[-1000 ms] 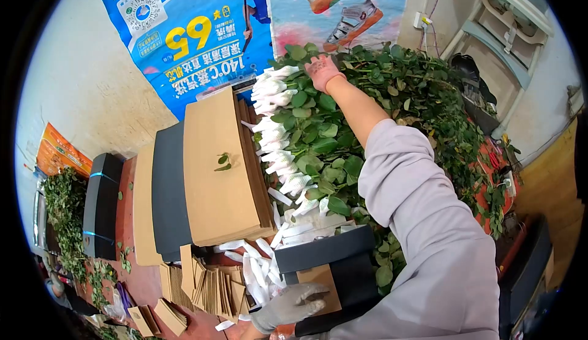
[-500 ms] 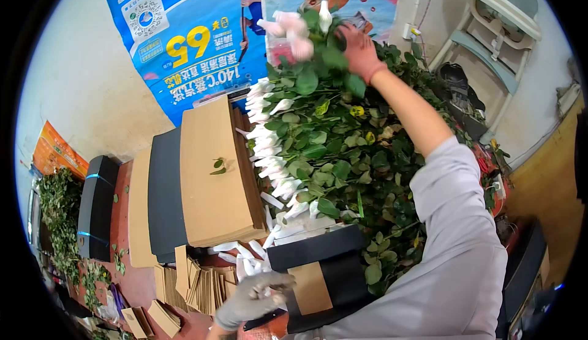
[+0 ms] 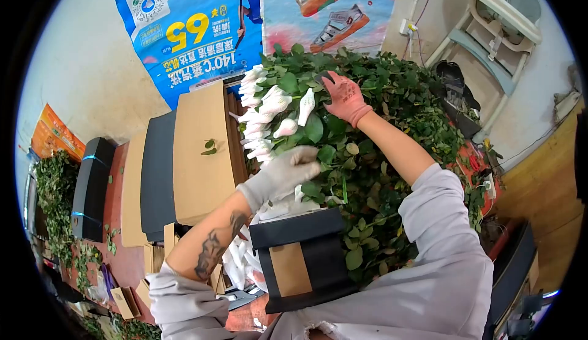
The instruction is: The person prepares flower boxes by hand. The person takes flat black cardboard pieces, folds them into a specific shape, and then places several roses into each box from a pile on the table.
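My right hand (image 3: 344, 100), in a pink glove with dark fingertips, rests over leafy green stems with its fingers apart. To its left lie roses in white net sleeves (image 3: 306, 107), on top of a large heap of leafy stems (image 3: 380, 156). More white-sleeved heads (image 3: 251, 95) line the heap's left edge. My left hand (image 3: 285, 171), in a grey-white glove, is stretched out over the heap's near left side, fingers pointing right and slightly blurred. I see nothing held in it.
A stack of brown cardboard sheets (image 3: 205, 168) stands left of the heap, beside dark sheets (image 3: 158, 174). Nearer me are a black packet with a brown panel (image 3: 291, 269) and loose white sleeves (image 3: 239, 257). A high chair (image 3: 490, 52) stands at the back right.
My right hand came down from near the wall posters, and the roses it carried now lie on the heap. My left hand rose from the lower left to the heap. The view shifted slightly.
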The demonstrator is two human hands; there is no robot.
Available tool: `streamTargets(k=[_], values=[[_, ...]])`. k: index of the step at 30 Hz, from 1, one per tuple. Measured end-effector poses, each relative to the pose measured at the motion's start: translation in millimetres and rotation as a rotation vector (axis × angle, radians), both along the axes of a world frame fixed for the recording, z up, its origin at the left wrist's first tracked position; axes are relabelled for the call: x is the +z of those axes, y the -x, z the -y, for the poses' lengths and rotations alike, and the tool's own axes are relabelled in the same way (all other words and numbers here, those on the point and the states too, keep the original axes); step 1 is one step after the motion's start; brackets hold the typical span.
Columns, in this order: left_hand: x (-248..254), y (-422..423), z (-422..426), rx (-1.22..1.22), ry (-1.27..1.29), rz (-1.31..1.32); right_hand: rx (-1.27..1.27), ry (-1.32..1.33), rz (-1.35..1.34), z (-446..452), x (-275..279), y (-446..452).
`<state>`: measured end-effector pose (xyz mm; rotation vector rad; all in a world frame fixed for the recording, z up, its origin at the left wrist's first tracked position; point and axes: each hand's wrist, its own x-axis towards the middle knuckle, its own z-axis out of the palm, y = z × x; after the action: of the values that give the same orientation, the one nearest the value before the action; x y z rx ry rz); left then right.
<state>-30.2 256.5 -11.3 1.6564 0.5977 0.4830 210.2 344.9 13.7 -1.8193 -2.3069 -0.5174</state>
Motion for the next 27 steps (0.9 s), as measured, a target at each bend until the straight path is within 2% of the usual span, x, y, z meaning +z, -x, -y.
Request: streamTargets(k=[2, 3, 5, 6, 9, 11, 14, 17, 18, 20, 22, 23, 24, 26, 27], values=[[25, -23, -3, 0.152, 0.438, 0.120, 0.002, -0.055, -0.020, 2, 0, -4], [25, -34, -12, 0.152, 0.432, 0.119, 0.004, -0.105, -0.048, 2, -1, -5], [19, -59, -30, 0.405, 0.659, 0.440, 0.069, -0.143, -0.056, -1, -10, -9], [21, -68, -31, 0.541, 0.721, 0.511, 0.131, -0.176, -0.064, 2, -16, -11], [-14, -71, -68, 0.774, 0.897, 0.634, 0.071, 0.141, 0.070, 28, -7, 0], [-41, -62, -79, 0.813, 0.857, 0.634, 0.081, 0.201, 0.068, 35, -17, -2], [-56, -56, -71, 0.776, 0.853, 0.627, 0.177, 0.071, 0.103, 36, -30, -12], [-47, -51, -53, 0.741, 0.894, 0.612, 0.151, -0.156, -0.353, 33, -16, -17], [-43, -51, -49, 0.742, 0.929, 0.597, 0.127, -0.255, -0.418, 28, -15, -21], [-50, -41, -51, 0.680, 0.978, 0.634, 0.074, -0.255, -0.561, 20, 0, -27], [-37, -30, -47, 0.748, 0.672, 0.563, 0.105, -0.294, -0.566, 12, -1, -34], [-32, -22, -48, 0.843, 0.552, 0.445, 0.143, -0.330, -0.567, 10, -4, -37], [-26, -17, -54, 0.944, 0.510, 0.418, 0.143, -0.334, -0.567, 11, -5, -36], [-28, 3, -74, 1.004, 0.471, 0.461, 0.219, -0.245, -0.427, 13, -9, -27], [-41, 19, -97, 1.007, 0.279, 0.501, 0.201, -0.136, -0.429, 16, -4, -20]])
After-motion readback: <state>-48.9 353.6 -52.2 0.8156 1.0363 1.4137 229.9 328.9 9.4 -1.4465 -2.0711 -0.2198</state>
